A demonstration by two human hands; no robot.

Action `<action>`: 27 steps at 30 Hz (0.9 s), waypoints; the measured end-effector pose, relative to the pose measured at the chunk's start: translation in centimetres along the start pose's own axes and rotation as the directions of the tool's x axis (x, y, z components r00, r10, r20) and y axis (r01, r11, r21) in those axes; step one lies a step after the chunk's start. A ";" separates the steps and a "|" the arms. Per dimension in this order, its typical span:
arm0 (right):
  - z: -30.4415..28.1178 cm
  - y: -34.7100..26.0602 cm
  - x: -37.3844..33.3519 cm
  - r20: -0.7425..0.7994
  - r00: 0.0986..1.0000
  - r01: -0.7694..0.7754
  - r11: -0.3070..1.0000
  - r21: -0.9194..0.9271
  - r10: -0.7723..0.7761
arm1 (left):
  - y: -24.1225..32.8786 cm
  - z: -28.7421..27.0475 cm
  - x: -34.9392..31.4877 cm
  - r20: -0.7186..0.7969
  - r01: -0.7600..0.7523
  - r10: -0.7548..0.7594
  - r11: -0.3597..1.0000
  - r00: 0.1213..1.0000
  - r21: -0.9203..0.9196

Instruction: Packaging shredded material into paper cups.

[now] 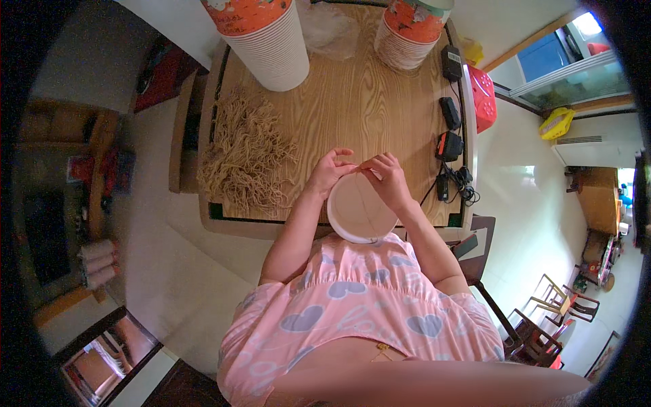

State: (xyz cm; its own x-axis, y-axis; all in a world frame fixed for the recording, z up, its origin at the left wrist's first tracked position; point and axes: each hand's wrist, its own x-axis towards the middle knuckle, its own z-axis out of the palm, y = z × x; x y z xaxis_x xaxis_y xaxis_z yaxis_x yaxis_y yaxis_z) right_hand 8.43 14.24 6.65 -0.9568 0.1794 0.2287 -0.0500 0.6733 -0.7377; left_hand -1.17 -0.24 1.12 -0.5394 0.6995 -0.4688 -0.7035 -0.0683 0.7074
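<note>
A white round paper bucket (352,214) rests against my lap at the table's near edge, its open mouth facing up. A thin string (367,207) crosses the mouth from the near rim up to my fingers. My left hand (330,175) pinches at the far rim, with its index finger raised. Beside it, my right hand (388,182) closes thumb and fingers on the string's far end at that rim. The fingertips of both hands nearly meet, and they hide the exact spot where string and rim join.
Tan strings (247,159) lie heaped on the wooden table (339,115) at left. Behind them leans a tall stack of paper buckets (268,51); a shorter stack (408,37) stands far right. Black adapters and cables (449,146) line the right edge, near a red stool (482,98).
</note>
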 end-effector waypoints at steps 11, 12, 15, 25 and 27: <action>-0.6 0.9 1.4 0.131 0.990 0.055 0.998 0.011 -0.056 | -0.7 2.0 -0.9 0.013 -0.356 0.459 0.670 0.888 0.652; -0.8 0.8 1.8 0.135 0.989 0.063 0.998 0.008 -0.064 | -0.7 2.1 -1.0 0.068 -0.415 0.547 0.543 0.835 0.730; -1.4 0.7 3.0 0.236 0.970 0.044 0.998 0.053 -0.055 | -0.5 2.3 -1.6 0.036 -0.381 0.521 0.573 0.853 0.725; -2.1 0.9 4.6 0.509 0.848 -0.090 0.986 -0.138 0.149 | -1.3 0.4 -0.3 -0.065 -0.404 0.481 0.796 0.874 0.451; -2.3 0.7 4.7 0.501 0.852 -0.098 0.986 -0.136 0.154 | -1.2 0.8 -0.5 -0.062 -0.366 0.435 0.819 0.898 0.442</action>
State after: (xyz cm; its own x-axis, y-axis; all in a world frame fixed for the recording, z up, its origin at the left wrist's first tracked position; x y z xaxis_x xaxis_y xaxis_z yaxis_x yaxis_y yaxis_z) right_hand 4.56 17.20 8.61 -0.9660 -0.1030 -0.2370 0.0836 0.7434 -0.6637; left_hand 0.28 0.08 0.94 -0.8196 0.5541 -0.1461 -0.1738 0.0026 0.9848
